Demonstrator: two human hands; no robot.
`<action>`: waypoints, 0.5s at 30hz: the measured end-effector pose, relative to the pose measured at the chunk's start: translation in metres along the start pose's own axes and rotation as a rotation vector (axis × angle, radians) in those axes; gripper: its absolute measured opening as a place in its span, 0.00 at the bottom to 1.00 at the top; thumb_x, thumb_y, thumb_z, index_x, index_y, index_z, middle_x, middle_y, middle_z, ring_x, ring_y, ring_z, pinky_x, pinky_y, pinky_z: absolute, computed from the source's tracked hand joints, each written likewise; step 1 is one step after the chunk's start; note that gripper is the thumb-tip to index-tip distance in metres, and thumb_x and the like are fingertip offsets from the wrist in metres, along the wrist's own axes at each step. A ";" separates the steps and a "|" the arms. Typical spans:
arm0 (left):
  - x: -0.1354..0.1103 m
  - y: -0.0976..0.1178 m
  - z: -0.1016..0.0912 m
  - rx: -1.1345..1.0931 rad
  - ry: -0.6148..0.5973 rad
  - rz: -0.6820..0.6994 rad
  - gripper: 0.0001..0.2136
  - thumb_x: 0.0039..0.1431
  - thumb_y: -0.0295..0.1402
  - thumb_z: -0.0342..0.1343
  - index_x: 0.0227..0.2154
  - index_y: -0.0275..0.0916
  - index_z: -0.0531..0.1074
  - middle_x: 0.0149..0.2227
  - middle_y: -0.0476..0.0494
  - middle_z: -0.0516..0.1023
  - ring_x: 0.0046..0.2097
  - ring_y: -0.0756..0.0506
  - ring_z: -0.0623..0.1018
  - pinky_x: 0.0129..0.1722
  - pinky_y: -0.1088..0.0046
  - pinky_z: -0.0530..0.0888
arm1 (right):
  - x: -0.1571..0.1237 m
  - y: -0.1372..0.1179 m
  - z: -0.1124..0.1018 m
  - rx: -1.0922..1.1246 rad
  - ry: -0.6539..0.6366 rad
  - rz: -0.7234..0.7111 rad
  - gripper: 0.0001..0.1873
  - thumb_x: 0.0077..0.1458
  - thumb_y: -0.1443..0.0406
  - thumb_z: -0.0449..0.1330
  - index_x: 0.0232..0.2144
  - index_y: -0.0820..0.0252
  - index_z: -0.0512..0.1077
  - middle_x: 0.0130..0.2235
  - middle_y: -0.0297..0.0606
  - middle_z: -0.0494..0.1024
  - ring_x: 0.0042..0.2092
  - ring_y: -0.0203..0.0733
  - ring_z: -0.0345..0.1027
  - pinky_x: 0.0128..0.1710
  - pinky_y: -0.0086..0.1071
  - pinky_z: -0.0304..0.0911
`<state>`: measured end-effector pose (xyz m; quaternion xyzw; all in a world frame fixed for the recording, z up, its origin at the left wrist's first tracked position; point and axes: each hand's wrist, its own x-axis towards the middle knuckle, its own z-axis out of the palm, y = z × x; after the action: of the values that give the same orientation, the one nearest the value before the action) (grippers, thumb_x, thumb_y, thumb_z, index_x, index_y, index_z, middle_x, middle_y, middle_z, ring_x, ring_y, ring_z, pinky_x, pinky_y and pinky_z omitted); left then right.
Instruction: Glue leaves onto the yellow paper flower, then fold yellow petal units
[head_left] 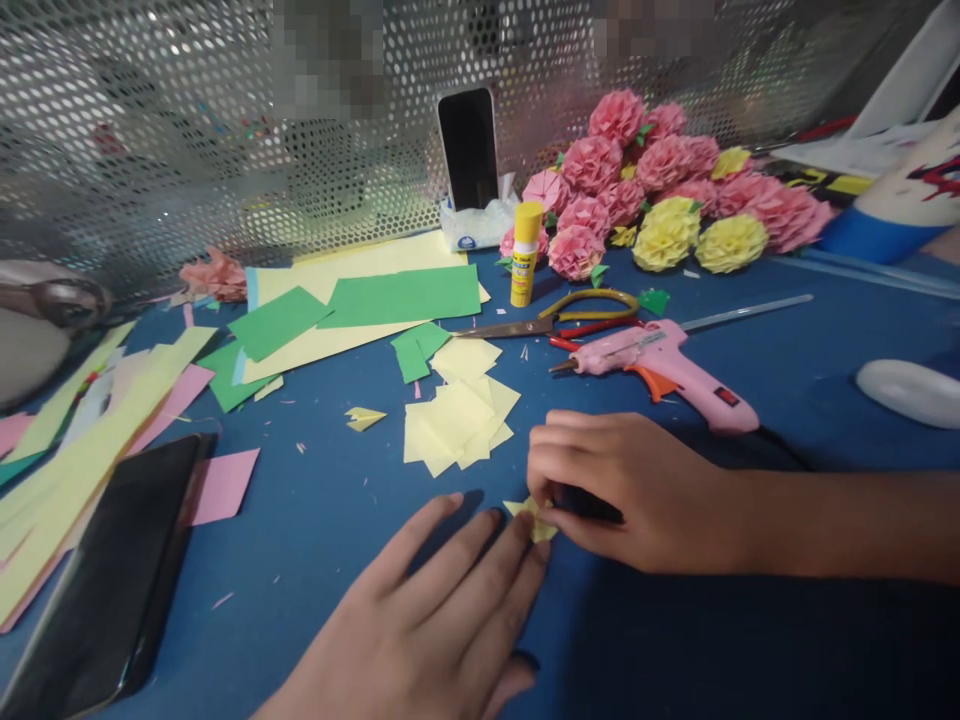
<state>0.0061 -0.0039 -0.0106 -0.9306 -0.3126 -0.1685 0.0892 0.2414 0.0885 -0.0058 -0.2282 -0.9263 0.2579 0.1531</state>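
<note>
Pinching yellow paper [541, 529] on the desk [300, 560], the right hand [611, 485] has a closed grip; the left hand [450, 610] touches the paper, spread flat. One folded piece [365, 419] seems done; yellow squares [457, 420] lie unfolded.

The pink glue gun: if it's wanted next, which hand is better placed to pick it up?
Probably the right hand: it lies nearer the glue gun. Both hands are at the small yellow paper, but the left hand is farther off.

The yellow paper [543, 531] is partly hidden by the left hand [442, 590], and the phone [112, 590] at eight o'clock is cut off.
</note>
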 end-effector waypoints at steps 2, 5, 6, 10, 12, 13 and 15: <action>0.000 0.000 0.000 0.003 0.010 0.009 0.19 0.70 0.42 0.52 0.57 0.37 0.72 0.57 0.50 0.77 0.56 0.45 0.75 0.71 0.62 0.46 | 0.000 0.001 -0.001 0.009 -0.010 0.000 0.04 0.59 0.70 0.58 0.34 0.57 0.65 0.34 0.30 0.70 0.37 0.37 0.60 0.36 0.31 0.51; 0.000 0.000 0.001 -0.019 0.006 0.008 0.20 0.70 0.43 0.52 0.57 0.37 0.72 0.57 0.49 0.77 0.55 0.44 0.75 0.71 0.62 0.47 | -0.001 0.002 -0.002 0.013 -0.010 0.024 0.05 0.59 0.70 0.59 0.36 0.57 0.65 0.34 0.29 0.70 0.37 0.36 0.62 0.36 0.30 0.52; -0.001 -0.001 0.002 -0.032 -0.004 0.005 0.20 0.70 0.43 0.51 0.58 0.37 0.72 0.57 0.49 0.77 0.56 0.44 0.74 0.71 0.61 0.47 | -0.002 0.003 -0.003 0.020 -0.008 0.023 0.05 0.60 0.69 0.60 0.37 0.58 0.66 0.35 0.30 0.71 0.37 0.36 0.63 0.36 0.30 0.52; -0.003 -0.003 0.005 -0.075 -0.024 -0.007 0.20 0.74 0.40 0.44 0.60 0.37 0.70 0.58 0.48 0.76 0.56 0.43 0.73 0.70 0.60 0.47 | -0.003 0.006 -0.010 -0.055 -0.003 -0.173 0.05 0.69 0.65 0.54 0.40 0.59 0.69 0.38 0.33 0.72 0.37 0.36 0.64 0.37 0.30 0.55; -0.003 -0.004 0.005 -0.084 -0.014 -0.013 0.19 0.74 0.40 0.44 0.59 0.37 0.70 0.57 0.48 0.76 0.56 0.43 0.73 0.70 0.60 0.47 | -0.002 0.006 -0.015 -0.219 0.026 -0.358 0.13 0.72 0.66 0.49 0.37 0.60 0.71 0.35 0.34 0.72 0.36 0.37 0.62 0.35 0.32 0.54; -0.003 -0.004 0.004 -0.087 -0.006 -0.011 0.20 0.73 0.41 0.45 0.58 0.37 0.71 0.57 0.48 0.76 0.56 0.43 0.73 0.70 0.60 0.47 | -0.002 0.006 -0.017 -0.300 0.045 -0.443 0.15 0.72 0.68 0.48 0.34 0.60 0.72 0.33 0.33 0.72 0.35 0.37 0.60 0.34 0.33 0.53; -0.002 -0.003 0.003 -0.097 0.001 -0.017 0.20 0.71 0.43 0.49 0.57 0.37 0.72 0.56 0.49 0.78 0.55 0.44 0.74 0.70 0.60 0.48 | -0.001 0.006 -0.021 -0.392 0.055 -0.561 0.16 0.70 0.69 0.50 0.31 0.61 0.72 0.31 0.33 0.73 0.33 0.38 0.59 0.31 0.35 0.51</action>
<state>0.0037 -0.0012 -0.0137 -0.9310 -0.3121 -0.1846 0.0428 0.2528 0.1013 0.0081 0.0034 -0.9804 0.0165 0.1962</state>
